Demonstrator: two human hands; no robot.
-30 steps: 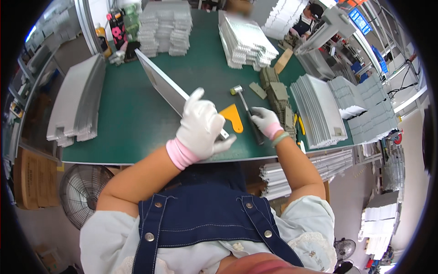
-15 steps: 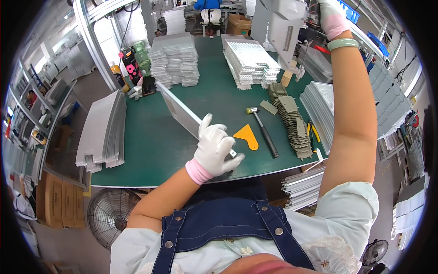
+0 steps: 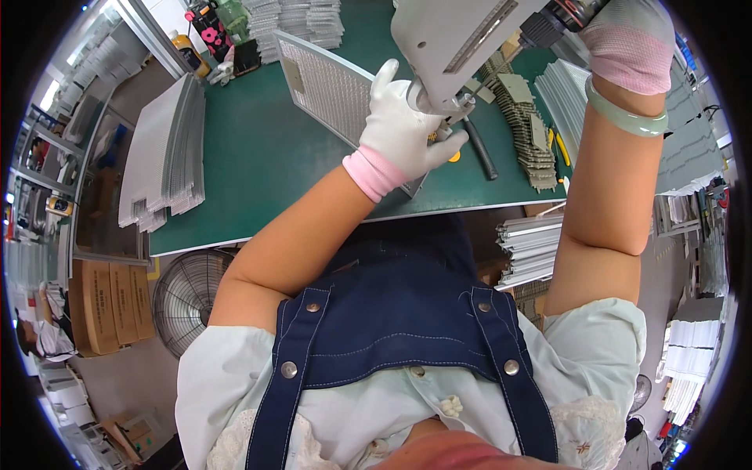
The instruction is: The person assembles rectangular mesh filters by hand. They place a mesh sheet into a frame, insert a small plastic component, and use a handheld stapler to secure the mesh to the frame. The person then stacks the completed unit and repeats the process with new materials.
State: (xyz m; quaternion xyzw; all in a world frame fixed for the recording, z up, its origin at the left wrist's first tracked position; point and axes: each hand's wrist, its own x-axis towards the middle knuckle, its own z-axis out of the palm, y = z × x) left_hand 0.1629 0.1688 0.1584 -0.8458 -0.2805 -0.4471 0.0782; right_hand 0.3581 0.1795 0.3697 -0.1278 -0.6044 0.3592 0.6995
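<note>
My gloved left hand point(image 3: 403, 129) holds a flat metal-framed panel point(image 3: 325, 86) with a textured face, tilted up on edge over the green bench. Its index finger points up and its thumb sticks out. My gloved right hand point(image 3: 630, 47) is raised at the upper right, closed round a black power screwdriver point(image 3: 552, 23), partly out of the picture. A white tool housing point(image 3: 458, 39) with a long slot is beside the screwdriver. Its metal tip reaches the left hand's fingers and hides part of them. Whether the tip touches the panel cannot be seen.
A hammer point(image 3: 482, 149) and a mostly hidden yellow scraper point(image 3: 454, 157) lie nearby. Rightward are stacked grey-beige plates point(image 3: 521, 117), yellow-handled pliers point(image 3: 562, 147) and panels point(image 3: 564, 94). More panels point(image 3: 164, 149) stack at left, bottles point(image 3: 207, 35) behind. A fan point(image 3: 188, 298) stands below the bench.
My right hand has brought the screwdriver and white housing down and nearer, to my left hand. My view has tipped downward. The panel stays in my left hand.
</note>
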